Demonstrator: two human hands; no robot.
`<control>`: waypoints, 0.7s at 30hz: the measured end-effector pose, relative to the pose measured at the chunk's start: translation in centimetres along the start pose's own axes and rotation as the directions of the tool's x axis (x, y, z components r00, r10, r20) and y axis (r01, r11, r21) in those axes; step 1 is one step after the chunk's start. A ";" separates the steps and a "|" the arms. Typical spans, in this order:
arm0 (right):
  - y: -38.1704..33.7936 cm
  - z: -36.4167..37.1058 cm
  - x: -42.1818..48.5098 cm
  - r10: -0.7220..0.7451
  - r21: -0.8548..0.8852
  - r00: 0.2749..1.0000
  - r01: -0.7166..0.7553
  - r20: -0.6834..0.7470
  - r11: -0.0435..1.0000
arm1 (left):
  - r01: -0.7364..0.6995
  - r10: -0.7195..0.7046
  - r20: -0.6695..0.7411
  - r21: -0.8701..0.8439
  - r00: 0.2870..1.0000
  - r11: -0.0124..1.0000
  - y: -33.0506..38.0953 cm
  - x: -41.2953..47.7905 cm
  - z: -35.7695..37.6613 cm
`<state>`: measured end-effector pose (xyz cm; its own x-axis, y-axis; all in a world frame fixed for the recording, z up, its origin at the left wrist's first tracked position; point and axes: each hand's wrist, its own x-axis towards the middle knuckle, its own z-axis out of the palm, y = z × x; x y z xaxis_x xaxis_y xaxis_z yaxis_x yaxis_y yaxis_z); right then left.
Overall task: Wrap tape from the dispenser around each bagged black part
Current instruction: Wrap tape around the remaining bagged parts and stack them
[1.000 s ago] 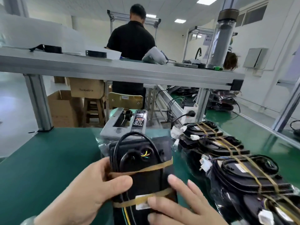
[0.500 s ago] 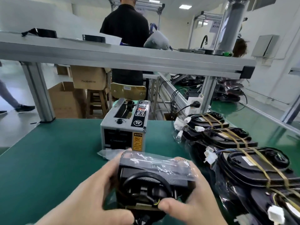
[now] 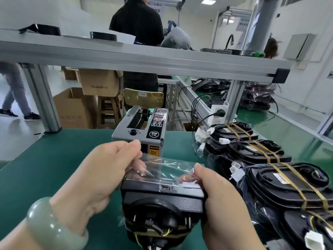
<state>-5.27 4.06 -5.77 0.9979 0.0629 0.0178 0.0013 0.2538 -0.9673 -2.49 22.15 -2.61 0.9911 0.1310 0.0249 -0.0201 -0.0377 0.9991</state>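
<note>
A bagged black part (image 3: 162,202) stands on end on the green table, low in the middle, with brown tape showing near its bottom. My right hand (image 3: 221,201) grips its right side, thumb on the clear bag flap (image 3: 167,166) at the top. My left hand (image 3: 106,170) pinches the flap's left end with curled fingers. The grey tape dispenser (image 3: 142,129) sits just behind the part. A row of taped bagged parts (image 3: 261,154) lies on the right.
An aluminium shelf frame (image 3: 144,60) crosses overhead, its post (image 3: 45,98) at the left. A power strip with a plug (image 3: 218,114) stands behind the dispenser. Cardboard boxes (image 3: 75,109) and a person in black (image 3: 138,20) are beyond the table.
The part was turned from lying flat with its taped face up to standing on end. My left hand left its side and now pinches the bag flap at the top.
</note>
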 end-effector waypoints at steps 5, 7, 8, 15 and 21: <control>-0.6 0.6 -0.1 -0.545 -0.333 0.836 0.531 0.058 0.779 | 0.174 -0.172 0.031 -0.096 0.985 0.980 -1.1 0.7 0.2; -0.5 0.5 -0.3 -0.584 -0.430 0.784 0.611 0.210 0.665 | 0.245 -0.235 0.080 -0.146 0.969 0.958 -1.4 0.8 -0.2; -0.5 0.4 -0.3 -0.562 -0.465 0.788 0.607 0.251 0.644 | 0.291 -0.274 0.116 -0.176 0.955 0.940 -1.7 1.1 -0.6; 0.8 0.4 0.0 -0.538 -0.574 0.828 0.521 0.159 0.632 | 0.353 -0.377 -0.097 -0.199 0.921 0.914 -4.6 4.5 -3.1; 1.2 0.1 0.2 -0.574 -0.539 0.807 0.547 0.137 0.641 | 0.389 -0.427 -0.204 -0.201 0.881 0.899 -5.6 7.9 -2.8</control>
<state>-5.12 4.48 -6.87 0.7960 0.0374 0.6041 0.5818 -0.3229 -0.7465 5.12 26.12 -7.90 0.8550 0.3333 -0.3973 0.3409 0.2160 0.9149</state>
